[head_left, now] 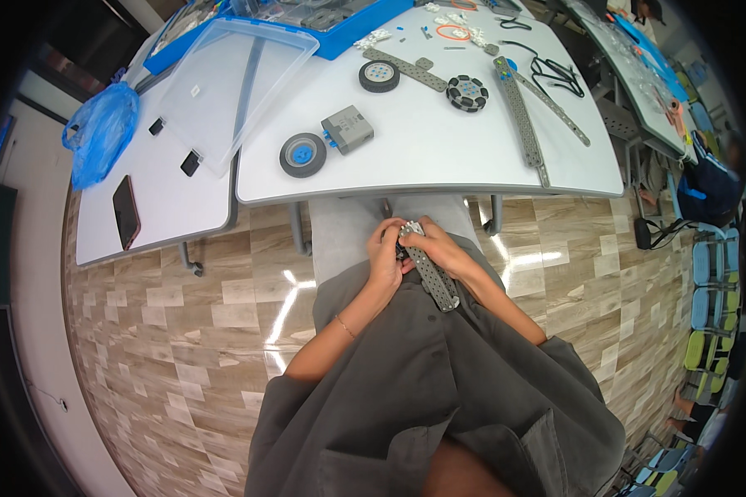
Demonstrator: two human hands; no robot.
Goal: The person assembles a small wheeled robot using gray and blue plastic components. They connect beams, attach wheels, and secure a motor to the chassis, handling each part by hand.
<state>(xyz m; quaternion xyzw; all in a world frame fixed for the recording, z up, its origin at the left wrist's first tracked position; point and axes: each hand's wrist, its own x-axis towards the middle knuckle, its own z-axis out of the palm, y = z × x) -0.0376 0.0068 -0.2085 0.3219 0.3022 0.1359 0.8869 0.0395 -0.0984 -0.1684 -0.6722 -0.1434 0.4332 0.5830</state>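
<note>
Over my lap, below the table's front edge, both hands hold a grey perforated beam assembly [436, 283]. Whitish toothed pieces show at its upper end, and its lower end slants down to the right. My left hand [383, 255] is closed at the upper left side, where a small dark part sits partly hidden among the fingers. My right hand [439, 248] wraps over the upper part from the right, with its thumb pressed on top. What the fingertips touch underneath is hidden.
On the white table [423, 170] lie a wheel [303, 155] beside a grey motor block [350, 129], another wheel [379, 75], a roller wheel [467, 93], long grey beams [520, 116] and black cables [555, 76]. A clear plastic lid [224, 91], a phone [127, 212] and a blue bag [104, 132] are left.
</note>
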